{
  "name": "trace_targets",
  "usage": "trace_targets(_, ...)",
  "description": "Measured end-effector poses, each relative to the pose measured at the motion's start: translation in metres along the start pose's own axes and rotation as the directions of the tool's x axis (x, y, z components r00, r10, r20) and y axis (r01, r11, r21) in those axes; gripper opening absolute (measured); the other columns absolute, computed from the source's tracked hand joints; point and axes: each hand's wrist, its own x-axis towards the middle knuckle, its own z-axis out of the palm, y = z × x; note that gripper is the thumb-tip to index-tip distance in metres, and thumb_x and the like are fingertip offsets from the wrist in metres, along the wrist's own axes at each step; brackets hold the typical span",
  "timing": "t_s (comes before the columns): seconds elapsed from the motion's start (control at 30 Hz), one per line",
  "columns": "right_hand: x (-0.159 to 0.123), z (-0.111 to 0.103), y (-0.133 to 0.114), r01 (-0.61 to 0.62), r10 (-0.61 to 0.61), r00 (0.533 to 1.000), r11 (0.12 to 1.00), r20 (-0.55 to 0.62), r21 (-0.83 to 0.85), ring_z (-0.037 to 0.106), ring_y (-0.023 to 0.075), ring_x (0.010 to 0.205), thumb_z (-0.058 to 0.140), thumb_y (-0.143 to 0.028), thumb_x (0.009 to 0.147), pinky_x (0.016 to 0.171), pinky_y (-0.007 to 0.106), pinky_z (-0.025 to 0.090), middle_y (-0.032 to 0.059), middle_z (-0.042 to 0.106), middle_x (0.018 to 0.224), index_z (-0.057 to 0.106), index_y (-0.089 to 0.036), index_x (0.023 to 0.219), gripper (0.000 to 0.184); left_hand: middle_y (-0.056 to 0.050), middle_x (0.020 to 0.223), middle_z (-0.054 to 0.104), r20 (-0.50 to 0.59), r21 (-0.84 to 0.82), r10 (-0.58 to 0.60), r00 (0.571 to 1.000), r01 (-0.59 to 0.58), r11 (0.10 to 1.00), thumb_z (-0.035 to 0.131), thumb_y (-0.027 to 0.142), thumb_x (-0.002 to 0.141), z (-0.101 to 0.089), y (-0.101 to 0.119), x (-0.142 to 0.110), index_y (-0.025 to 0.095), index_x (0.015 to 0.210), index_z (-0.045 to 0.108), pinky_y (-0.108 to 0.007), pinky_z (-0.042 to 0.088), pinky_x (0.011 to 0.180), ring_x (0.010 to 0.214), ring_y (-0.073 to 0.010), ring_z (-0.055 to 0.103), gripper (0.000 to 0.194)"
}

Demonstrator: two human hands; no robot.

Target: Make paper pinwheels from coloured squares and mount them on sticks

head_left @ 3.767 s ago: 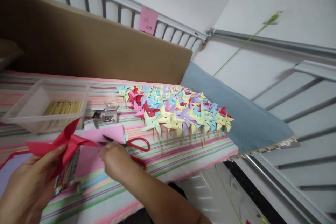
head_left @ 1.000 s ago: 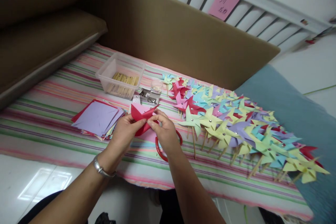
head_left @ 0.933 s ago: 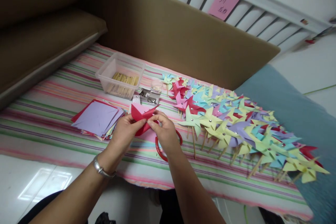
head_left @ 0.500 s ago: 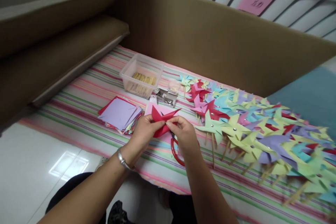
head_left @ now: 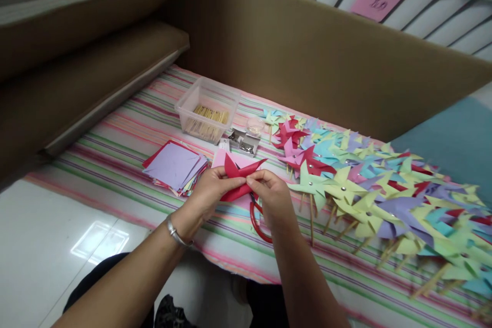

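Observation:
A red paper pinwheel (head_left: 243, 168), its corners folded toward the middle, is pinched between my two hands above the striped cloth. My left hand (head_left: 211, 188) grips its left side, thumb pressed at the centre. My right hand (head_left: 271, 192) pinches it from the right, fingertips meeting the left thumb. Below the right hand lie red-handled scissors (head_left: 254, 223), partly covered by it. Pink paper (head_left: 220, 158) lies under and behind the pinwheel. Close to my left hand is a stack of coloured paper squares (head_left: 175, 165), a purple one on top.
Behind stand a clear plastic bin (head_left: 207, 110) of wooden sticks, a small box of metal fasteners (head_left: 244, 142) and a small clear round container (head_left: 254, 125). Many finished pinwheels (head_left: 344, 188) crowd the right side. A brown padded panel (head_left: 288, 46) rises at the back.
Both hands stay on the red pinwheel, with only a slight shift. The left thumb now lies straighter toward the centre.

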Motion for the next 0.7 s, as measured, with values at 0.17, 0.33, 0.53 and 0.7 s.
trace_targets(0.17, 0.0002, 0.0013, -0.0014, 0.027, -0.027, 1.000, 0.999, -0.016, -0.017, 0.052, 0.0131, 0.061, 0.069, -0.025, 0.064, 0.062, 0.026, 0.040, -0.0019, 0.059, 0.063, 0.062, -0.019, 0.066, 0.009, -0.007, 0.075, 0.073, -0.027, -0.001, -0.016, 1.000, 0.016, 1.000, 0.084, 0.023, 0.056, 0.0023, 0.0012, 0.0012, 0.013, 0.080, 0.075, -0.025, 0.050, 0.066, 0.065, -0.0152, 0.065, 0.028)
trace_targets(0.33, -0.0004, 0.0027, -0.0026, 0.040, -0.041, 0.999, 0.999, -0.030, -0.019, 0.053, 0.0133, 0.061, 0.068, -0.025, 0.064, 0.063, 0.026, 0.041, -0.0019, 0.060, 0.064, 0.062, -0.019, 0.065, 0.009, -0.007, 0.077, 0.074, -0.036, 0.000, 0.002, 0.999, -0.002, 1.000, 0.084, 0.022, 0.054, 0.0032, 0.0014, 0.0013, 0.014, 0.079, 0.075, -0.026, 0.052, 0.069, 0.067, -0.0162, 0.066, 0.028)
trace_targets(0.53, -0.0005, 0.0034, -0.0026, 0.042, -0.043, 0.998, 0.999, -0.042, -0.026, 0.052, 0.0132, 0.061, 0.068, -0.025, 0.064, 0.062, 0.026, 0.040, -0.0019, 0.059, 0.063, 0.062, -0.018, 0.065, 0.009, -0.007, 0.078, 0.074, -0.021, 0.023, 0.008, 1.000, -0.008, 1.000, 0.084, 0.023, 0.054, 0.0040, 0.0025, 0.0017, 0.013, 0.081, 0.075, -0.026, 0.052, 0.069, 0.069, -0.0163, 0.066, 0.030)
trace_targets(0.7, -0.0004, 0.0030, -0.0011, 0.050, -0.050, 0.998, 0.999, -0.026, -0.008, 0.050, 0.0121, 0.060, 0.067, -0.024, 0.065, 0.062, 0.026, 0.038, -0.0027, 0.058, 0.062, 0.061, -0.018, 0.065, 0.008, -0.006, 0.079, 0.074, -0.008, 0.019, 0.014, 1.000, -0.014, 1.000, 0.085, 0.024, 0.054, 0.0039, 0.0036, -0.0006, 0.014, 0.082, 0.075, -0.025, 0.052, 0.071, 0.069, -0.0160, 0.066, 0.031)
